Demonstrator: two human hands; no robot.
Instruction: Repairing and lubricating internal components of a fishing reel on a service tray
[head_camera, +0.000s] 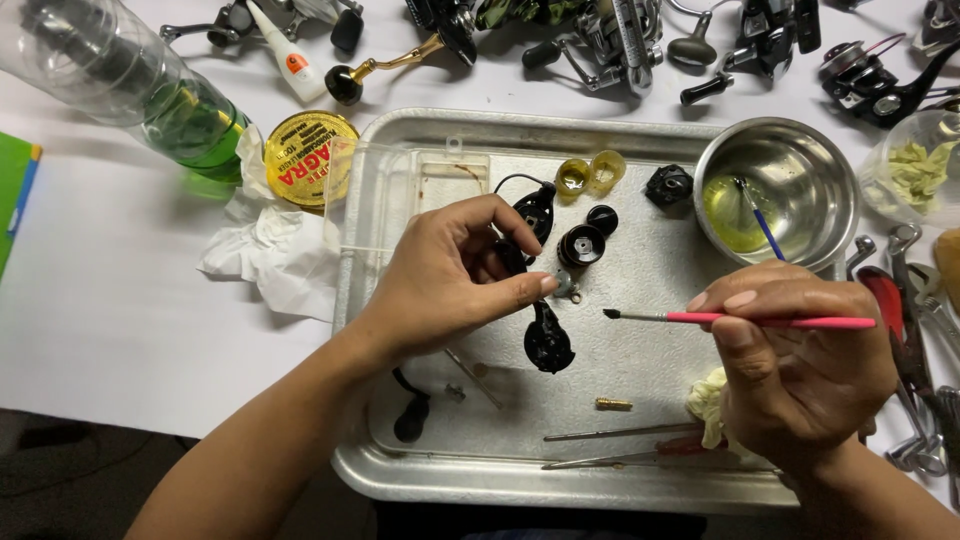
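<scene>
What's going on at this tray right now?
A person works over a metal tray of small black parts. The left hand pinches a small metal part above a black reel piece. The right hand holds a pink-handled brush, bristles pointing at that part. A steel bowl with yellowish liquid sits behind.

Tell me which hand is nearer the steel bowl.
Right. The right hand, holding a pink brush, sits just below the steel bowl. The left hand is farther off to the bowl's left, over the tray.
</scene>
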